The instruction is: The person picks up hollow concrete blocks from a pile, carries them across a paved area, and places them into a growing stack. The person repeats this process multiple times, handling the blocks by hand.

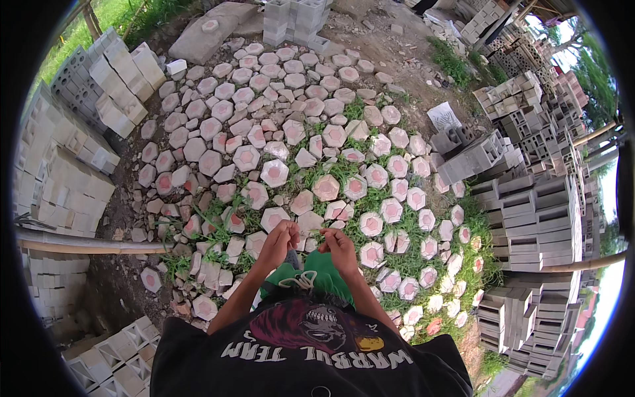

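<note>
Both my hands are held in front of my waist, a short way apart, above a ground of hexagonal concrete pavers (274, 173). My left hand (281, 238) is closed, its fingers curled together. Anything inside it is hidden. My right hand (338, 250) is also closed, with thumb and forefinger pinched towards the left hand; whatever may be between them is too small to make out. Below the hands show my green shorts (327, 270) with a pale drawstring (301, 280) tied at the waist. Neither hand touches a paver.
Grass (337, 173) and broken stones grow and lie between the pavers. Stacked concrete blocks (76, 182) line the left, more hollow blocks (529, 221) the right. Bamboo poles (92, 245) jut in from both sides. A flat slab (208, 36) and grey blocks (291, 23) stand at the far end.
</note>
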Tool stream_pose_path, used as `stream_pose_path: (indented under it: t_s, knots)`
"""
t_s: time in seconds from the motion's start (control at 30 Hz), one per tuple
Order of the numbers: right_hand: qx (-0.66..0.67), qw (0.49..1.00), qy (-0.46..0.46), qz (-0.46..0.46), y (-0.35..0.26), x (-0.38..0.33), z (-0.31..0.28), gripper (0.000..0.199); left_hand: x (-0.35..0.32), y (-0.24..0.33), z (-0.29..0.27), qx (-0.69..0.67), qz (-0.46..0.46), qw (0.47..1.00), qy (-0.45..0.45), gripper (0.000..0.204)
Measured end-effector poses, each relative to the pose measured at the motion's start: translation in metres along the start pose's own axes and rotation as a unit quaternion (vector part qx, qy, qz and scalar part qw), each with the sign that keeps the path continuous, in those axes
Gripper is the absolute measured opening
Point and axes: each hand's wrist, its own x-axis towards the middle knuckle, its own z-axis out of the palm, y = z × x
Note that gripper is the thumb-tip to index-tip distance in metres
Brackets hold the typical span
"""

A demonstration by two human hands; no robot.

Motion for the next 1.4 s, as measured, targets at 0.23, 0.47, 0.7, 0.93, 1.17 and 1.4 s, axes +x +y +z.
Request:
stream_pose_path:
  t_s: [0.23,0.47,0.7,0.93,1.17,1.4]
  knots:
    - [-0.035,0.991,-0.075,0.107,-0.031,0.119,-0.007,0.055,0.115,0.017,-0.015,0.021,0.022,0.998,0.049,0.022]
    - [0.032,0.993,-0.113,-0.002,-0.08,0.307,-0.026,0.03,0.264,0.06,-0.014,-0.006,0.049,0.99,0.132,0.016]
    - [0.015,0.992,-0.127,-0.001,-0.151,0.425,-0.037,0.024,0.367,0.109,-0.022,0.053,0.017,0.977,0.206,0.013]
    - [-0.017,0.991,-0.116,0.06,-0.169,0.511,-0.026,0.044,0.459,0.115,-0.051,0.034,-0.005,0.978,0.204,0.021]
    - [0.042,0.996,-0.071,0.047,-0.186,0.632,0.006,0.022,0.597,0.149,-0.11,0.046,0.028,0.984,0.167,0.03]
    - [0.027,0.998,-0.047,0.027,-0.256,0.76,0.059,0.028,0.721,0.237,-0.183,0.167,-0.02,0.978,0.123,0.035]
